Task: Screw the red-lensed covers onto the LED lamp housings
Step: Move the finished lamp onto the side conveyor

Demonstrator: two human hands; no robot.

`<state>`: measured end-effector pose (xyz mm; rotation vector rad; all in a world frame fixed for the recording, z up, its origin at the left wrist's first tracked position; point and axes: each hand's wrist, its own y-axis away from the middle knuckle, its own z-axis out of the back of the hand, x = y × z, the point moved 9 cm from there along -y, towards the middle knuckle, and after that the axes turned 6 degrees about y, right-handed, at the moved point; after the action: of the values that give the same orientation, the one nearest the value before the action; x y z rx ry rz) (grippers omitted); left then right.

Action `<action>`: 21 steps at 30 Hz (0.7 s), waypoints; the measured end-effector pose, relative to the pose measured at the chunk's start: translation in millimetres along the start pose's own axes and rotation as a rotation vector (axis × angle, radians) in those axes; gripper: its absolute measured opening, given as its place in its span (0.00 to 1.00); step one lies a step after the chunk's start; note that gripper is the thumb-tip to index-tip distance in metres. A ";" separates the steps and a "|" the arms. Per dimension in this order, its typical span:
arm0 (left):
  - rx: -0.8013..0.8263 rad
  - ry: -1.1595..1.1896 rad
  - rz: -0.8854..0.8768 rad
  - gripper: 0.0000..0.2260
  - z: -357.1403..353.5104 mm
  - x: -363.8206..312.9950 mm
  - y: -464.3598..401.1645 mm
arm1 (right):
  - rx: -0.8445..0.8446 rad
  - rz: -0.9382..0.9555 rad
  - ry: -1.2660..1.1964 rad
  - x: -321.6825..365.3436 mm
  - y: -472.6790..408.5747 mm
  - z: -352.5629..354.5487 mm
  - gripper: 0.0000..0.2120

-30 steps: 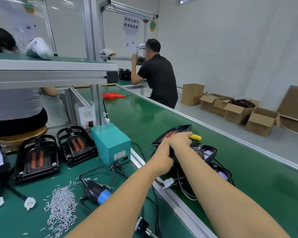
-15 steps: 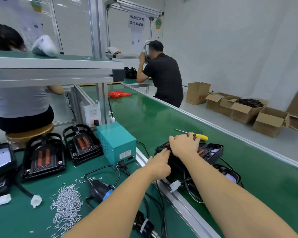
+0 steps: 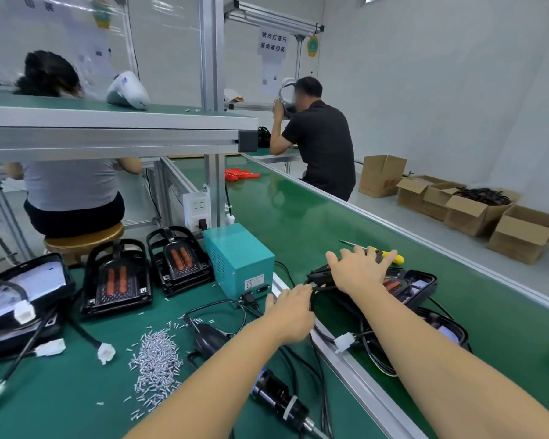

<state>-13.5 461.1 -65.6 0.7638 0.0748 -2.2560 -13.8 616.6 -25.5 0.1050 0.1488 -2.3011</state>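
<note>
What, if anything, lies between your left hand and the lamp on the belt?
Nothing visible does: the left hand is at the near edge of the assembled lamp, and the right hand already rests on it.

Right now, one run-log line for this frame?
stage: lamp set on belt | left hand: open, at black lamp housing edge | right hand: open, on top | yellow-handled screwdriver: beyond

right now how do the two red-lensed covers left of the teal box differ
The nearer cover lies single and flat on the green mat; the farther cover tops a stack of similar covers and so sits higher. The farther one lies close beside the teal box; the nearer one lies further left, by the white connectors. Both are black-framed, with two red lens strips facing up.
</note>
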 end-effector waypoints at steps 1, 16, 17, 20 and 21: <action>-0.011 0.002 0.017 0.25 3.8 5.1 5.3 | -0.005 -0.001 -0.006 1.3 2.3 1.3 0.27; -0.290 -0.012 0.217 0.23 67.9 109.0 112.3 | -0.234 0.445 -0.227 168.6 113.0 61.2 0.27; -0.316 -0.013 0.237 0.23 71.8 118.6 122.2 | -0.230 0.487 -0.240 183.2 124.8 62.7 0.27; -0.377 -0.017 0.307 0.22 82.5 148.1 152.4 | -0.183 0.606 -0.297 224.9 158.3 62.3 0.27; -0.395 -0.030 0.330 0.23 85.9 157.6 162.6 | -0.163 0.638 -0.321 237.2 168.9 61.3 0.27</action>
<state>-34.4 220.1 -53.5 0.4887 0.3437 -1.8595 -48.8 321.7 -6.6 -0.2655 0.1156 -1.6347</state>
